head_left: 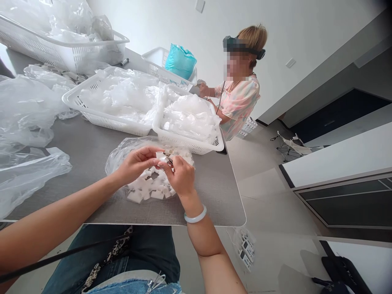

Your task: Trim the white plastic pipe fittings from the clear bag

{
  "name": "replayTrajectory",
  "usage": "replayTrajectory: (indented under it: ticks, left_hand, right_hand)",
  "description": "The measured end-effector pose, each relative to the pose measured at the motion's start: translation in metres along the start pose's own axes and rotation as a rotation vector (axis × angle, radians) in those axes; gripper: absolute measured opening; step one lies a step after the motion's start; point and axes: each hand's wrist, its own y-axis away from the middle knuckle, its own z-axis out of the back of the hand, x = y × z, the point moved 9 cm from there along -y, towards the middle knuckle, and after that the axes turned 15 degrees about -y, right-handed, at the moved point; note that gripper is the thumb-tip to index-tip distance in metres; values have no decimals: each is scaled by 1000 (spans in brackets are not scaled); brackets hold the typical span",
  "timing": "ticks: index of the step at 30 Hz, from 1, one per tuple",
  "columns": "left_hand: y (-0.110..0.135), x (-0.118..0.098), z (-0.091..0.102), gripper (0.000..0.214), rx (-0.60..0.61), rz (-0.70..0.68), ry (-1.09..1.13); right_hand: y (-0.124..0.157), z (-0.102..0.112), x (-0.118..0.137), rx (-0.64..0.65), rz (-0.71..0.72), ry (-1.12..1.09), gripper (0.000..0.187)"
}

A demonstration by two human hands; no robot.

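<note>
In front of me, my left hand (139,163) pinches a small white plastic pipe fitting (160,156) between thumb and fingers. My right hand (181,173) is closed around a small dark metal tool (169,159), mostly hidden by the fingers. The tool's tip meets the fitting, and the right thumb lies against the fitting's side. Under both hands, many similar white fittings (157,194) are spread on a clear plastic bag (118,154) on the grey table (88,143). A pale bangle circles my right wrist.
White baskets (122,126) filled with clear plastic bags stand beyond the pile. Loose bags (27,110) cover the table's left side. A blue bag (180,61) sits in a farther basket. Across the table stands a co-worker (241,98). The table's right edge (235,179) is close.
</note>
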Motion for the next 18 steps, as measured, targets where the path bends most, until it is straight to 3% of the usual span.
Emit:
replayTrajectory:
  ticks: [4, 12, 18]
  left_hand:
    - [1, 1, -1, 47, 11, 36, -35]
    - [2, 3, 2, 48, 1, 131, -53]
    - [3, 5, 3, 46, -16, 188, -47]
  right_hand:
    - [1, -5, -1, 71, 0, 9, 62]
    - [1, -5, -4, 66, -13, 64, 63]
    - [-1, 1, 7, 10, 71, 84, 61]
